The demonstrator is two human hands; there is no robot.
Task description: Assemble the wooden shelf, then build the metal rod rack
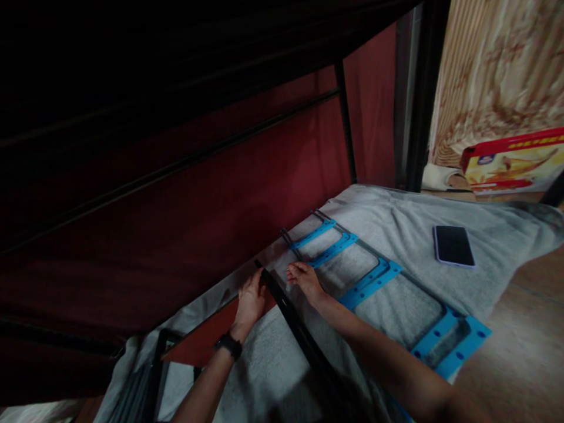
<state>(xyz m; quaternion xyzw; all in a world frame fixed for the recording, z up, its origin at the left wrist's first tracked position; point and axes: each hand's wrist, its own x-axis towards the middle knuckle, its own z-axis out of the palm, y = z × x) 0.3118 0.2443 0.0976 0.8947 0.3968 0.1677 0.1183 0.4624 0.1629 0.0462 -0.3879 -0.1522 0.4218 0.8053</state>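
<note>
A long black bar (pixel 296 322) runs from under me toward the red panel, over a grey cloth (pixel 259 352). My left hand (pixel 252 298), with a black watch on its wrist, is closed at the bar's far end, fingertips against its edge. Just to the right of the bar, apart from it, my right hand (pixel 304 276) has its fingers pinched together. A tiny light speck shows at its fingertips, too small to name. Beside the right forearm lies a frame of dark rods with blue brackets (pixel 372 286). A reddish-brown board (pixel 205 336) lies beyond my left wrist.
A dark red panel (pixel 247 200) with black metal bars rises along the far side, under a black overhang. On the cloth at the right lies a phone (pixel 453 245). A red and yellow box (pixel 515 164) stands past it. Dark grey rods (pixel 134 390) lie at lower left.
</note>
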